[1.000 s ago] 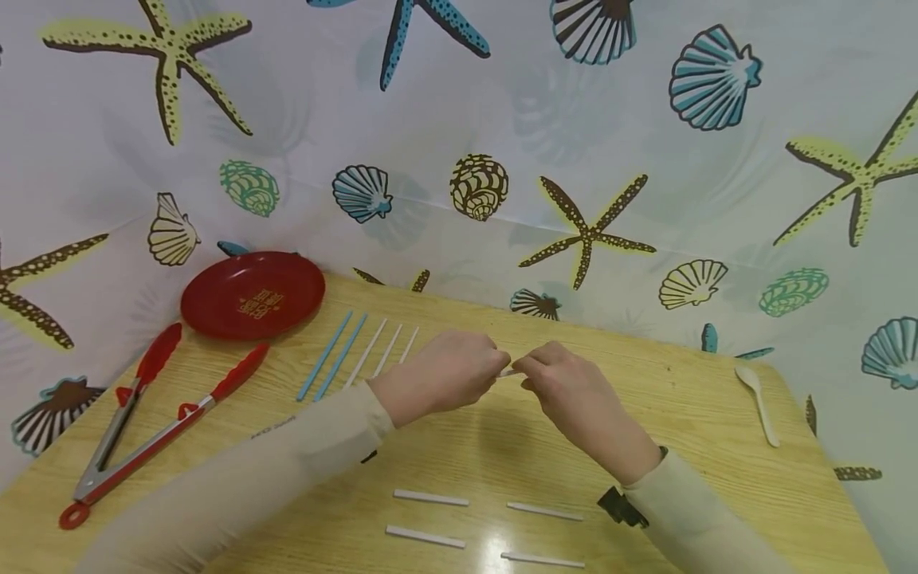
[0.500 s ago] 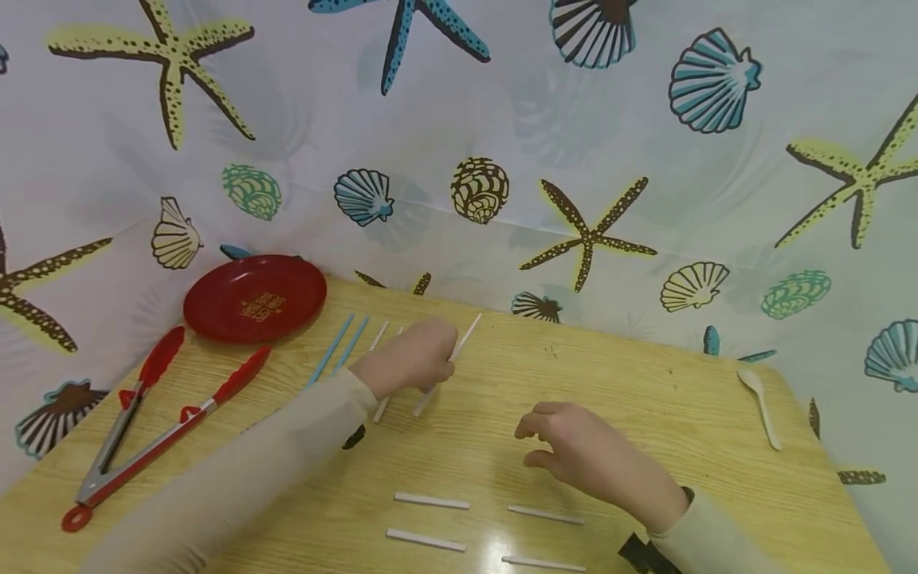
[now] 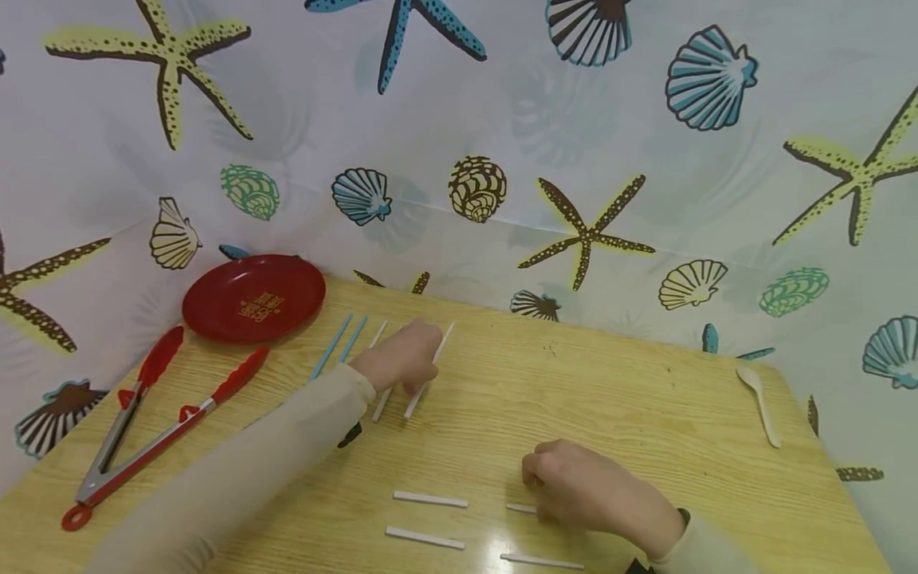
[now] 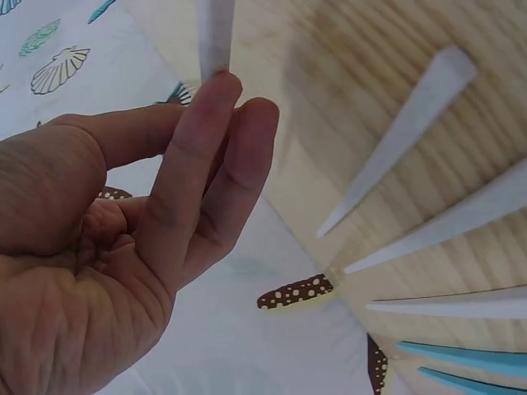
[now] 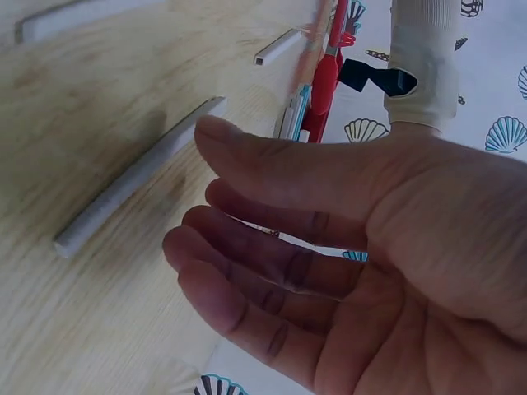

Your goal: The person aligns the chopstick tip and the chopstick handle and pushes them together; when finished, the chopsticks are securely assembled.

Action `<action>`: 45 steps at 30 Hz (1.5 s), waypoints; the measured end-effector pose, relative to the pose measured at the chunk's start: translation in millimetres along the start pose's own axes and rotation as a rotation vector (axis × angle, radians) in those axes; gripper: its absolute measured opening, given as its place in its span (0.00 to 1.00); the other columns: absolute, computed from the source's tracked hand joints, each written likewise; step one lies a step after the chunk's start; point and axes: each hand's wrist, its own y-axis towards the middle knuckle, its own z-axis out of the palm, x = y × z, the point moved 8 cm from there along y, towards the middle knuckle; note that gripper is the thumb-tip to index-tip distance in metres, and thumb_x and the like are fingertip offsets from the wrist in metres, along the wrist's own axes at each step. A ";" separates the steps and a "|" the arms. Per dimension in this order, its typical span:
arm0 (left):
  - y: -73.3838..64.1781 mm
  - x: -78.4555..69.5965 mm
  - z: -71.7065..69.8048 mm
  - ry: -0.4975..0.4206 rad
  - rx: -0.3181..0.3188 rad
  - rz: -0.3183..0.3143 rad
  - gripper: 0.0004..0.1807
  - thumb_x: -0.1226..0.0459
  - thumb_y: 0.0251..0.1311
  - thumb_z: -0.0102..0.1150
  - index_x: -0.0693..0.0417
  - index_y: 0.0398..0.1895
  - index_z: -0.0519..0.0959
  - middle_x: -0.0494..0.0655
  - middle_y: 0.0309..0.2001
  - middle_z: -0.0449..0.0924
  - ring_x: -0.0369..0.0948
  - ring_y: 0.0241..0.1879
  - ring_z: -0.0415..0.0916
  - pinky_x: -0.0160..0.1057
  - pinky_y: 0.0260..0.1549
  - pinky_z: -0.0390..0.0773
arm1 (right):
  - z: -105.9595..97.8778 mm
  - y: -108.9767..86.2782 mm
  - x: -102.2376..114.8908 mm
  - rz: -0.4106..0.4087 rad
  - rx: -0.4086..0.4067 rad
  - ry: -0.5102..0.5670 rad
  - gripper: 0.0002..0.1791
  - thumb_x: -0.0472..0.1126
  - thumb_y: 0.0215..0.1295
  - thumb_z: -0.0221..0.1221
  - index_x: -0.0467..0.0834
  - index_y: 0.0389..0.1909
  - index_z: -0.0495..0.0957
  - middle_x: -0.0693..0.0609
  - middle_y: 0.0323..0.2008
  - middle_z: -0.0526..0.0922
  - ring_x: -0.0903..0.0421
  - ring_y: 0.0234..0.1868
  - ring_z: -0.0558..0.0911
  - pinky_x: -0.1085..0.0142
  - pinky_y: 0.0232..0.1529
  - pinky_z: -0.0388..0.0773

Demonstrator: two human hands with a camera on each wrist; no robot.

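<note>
In the head view my left hand (image 3: 402, 355) pinches a long white chopstick (image 3: 417, 399), to the right of the row on the table. The left wrist view shows this chopstick (image 4: 216, 37) at the fingertips; the row beside it holds several white chopsticks (image 4: 403, 136) and two blue chopsticks (image 4: 465, 358). My right hand (image 3: 591, 490) is low over a short white chopstick piece (image 3: 519, 508), partly covering it. In the right wrist view its thumb tip is close to the end of this piece (image 5: 136, 181), with thumb and fingers apart and nothing between them.
Two thicker short pieces (image 3: 430, 500) lie left of the right hand, and another thin piece (image 3: 541, 561) lies nearer. A red plate (image 3: 251, 307) and red-tipped tongs (image 3: 172, 434) stand at the left. A white spoon (image 3: 759, 406) lies far right. Patterned cloth (image 3: 459, 104) hangs behind the table.
Both hands were together on a white chopstick. My left hand then carried it left and laid it by the row, shifting it further left; my right hand moved away, down to the short pieces.
</note>
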 end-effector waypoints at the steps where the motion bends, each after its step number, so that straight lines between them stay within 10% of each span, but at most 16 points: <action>1: 0.9 1.8 1.3 0.000 0.002 -0.004 0.11 0.78 0.58 0.55 0.64 0.19 0.78 0.51 0.13 0.78 0.44 0.15 0.80 0.33 0.16 0.77 | 0.3 -0.3 -0.3 0.003 -0.004 -0.004 0.13 0.30 0.45 0.70 0.45 0.27 0.75 0.60 0.26 0.72 0.64 0.26 0.69 0.71 0.28 0.71; 6: 4.0 7.9 7.4 0.001 -0.005 -0.011 0.14 0.79 0.58 0.54 0.63 0.16 0.80 0.49 0.11 0.78 0.42 0.13 0.78 0.31 0.15 0.74 | 1.4 -1.6 -0.2 -0.015 -0.019 -0.031 0.16 0.28 0.44 0.69 0.47 0.23 0.72 0.62 0.22 0.69 0.65 0.24 0.67 0.72 0.26 0.69; 16: 5.9 19.7 17.4 -0.075 -0.013 -0.094 0.10 0.77 0.63 0.56 0.74 0.47 0.75 0.65 0.30 0.79 0.43 0.14 0.80 0.33 0.15 0.78 | 10.5 -0.4 -1.0 -0.016 0.021 -0.010 0.14 0.26 0.48 0.68 0.45 0.24 0.74 0.61 0.22 0.71 0.67 0.23 0.68 0.74 0.25 0.70; 30: 3.4 22.3 13.0 -0.090 -0.036 -0.147 0.12 0.79 0.59 0.57 0.76 0.47 0.75 0.76 0.46 0.75 0.44 0.15 0.81 0.34 0.14 0.78 | 14.1 -0.1 0.6 -0.051 0.023 -0.013 0.14 0.30 0.53 0.72 0.46 0.23 0.76 0.64 0.21 0.72 0.69 0.22 0.67 0.76 0.24 0.69; 38: 3.6 23.1 13.4 -0.070 -0.034 -0.133 0.17 0.78 0.59 0.58 0.78 0.51 0.73 0.72 0.36 0.79 0.44 0.14 0.80 0.33 0.12 0.77 | 13.4 -1.3 1.2 -0.060 0.008 -0.004 0.14 0.29 0.52 0.72 0.46 0.23 0.75 0.63 0.21 0.72 0.69 0.21 0.67 0.76 0.24 0.69; 45: -15.1 -5.8 0.5 0.022 -0.081 0.006 0.12 0.66 0.66 0.62 0.65 0.26 0.76 0.49 0.14 0.74 0.40 0.10 0.73 0.32 0.14 0.75 | 13.6 -1.2 0.0 -0.052 0.026 0.002 0.13 0.29 0.53 0.71 0.46 0.23 0.76 0.63 0.22 0.75 0.69 0.22 0.69 0.76 0.25 0.70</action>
